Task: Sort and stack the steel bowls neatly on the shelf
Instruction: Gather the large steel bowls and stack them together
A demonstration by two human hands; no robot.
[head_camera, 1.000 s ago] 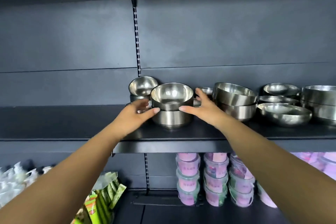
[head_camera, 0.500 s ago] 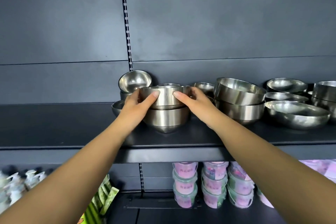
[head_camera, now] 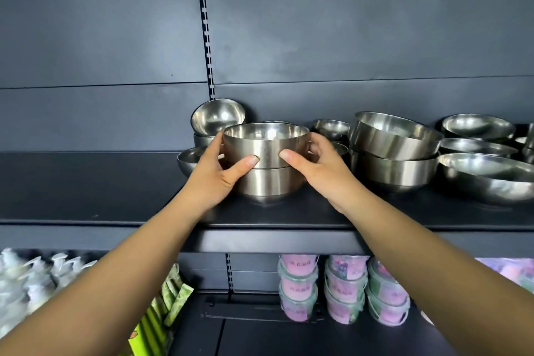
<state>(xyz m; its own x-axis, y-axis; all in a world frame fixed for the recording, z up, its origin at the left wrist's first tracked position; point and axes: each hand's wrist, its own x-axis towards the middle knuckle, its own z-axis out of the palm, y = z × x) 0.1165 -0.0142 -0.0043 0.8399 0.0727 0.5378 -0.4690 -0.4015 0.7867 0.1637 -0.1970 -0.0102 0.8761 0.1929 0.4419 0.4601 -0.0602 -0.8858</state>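
A steel bowl [head_camera: 265, 140] sits nested on a second steel bowl [head_camera: 268, 185] at the middle of the dark shelf [head_camera: 86, 188]. My left hand [head_camera: 215, 173] grips the top bowl's left side and my right hand [head_camera: 316, 166] grips its right side, thumbs on the front wall. Behind the stack a small tilted bowl [head_camera: 216, 117] rests on another, and a shallow bowl [head_camera: 187, 157] lies at the left. To the right stands a pair of larger stacked bowls [head_camera: 393, 150], the top one tilted.
More shallow steel bowls [head_camera: 485, 173] crowd the shelf's right end. The shelf's left half is bare. Below hang stacked pink and green tubs [head_camera: 344, 289], green packets [head_camera: 164, 312] and white packets [head_camera: 26, 277]. A slotted upright [head_camera: 205, 26] runs up the back panel.
Both hands have closed round the top bowl, which was tipped toward me a second ago and now sits level on the lower bowl. The camera has moved closer.
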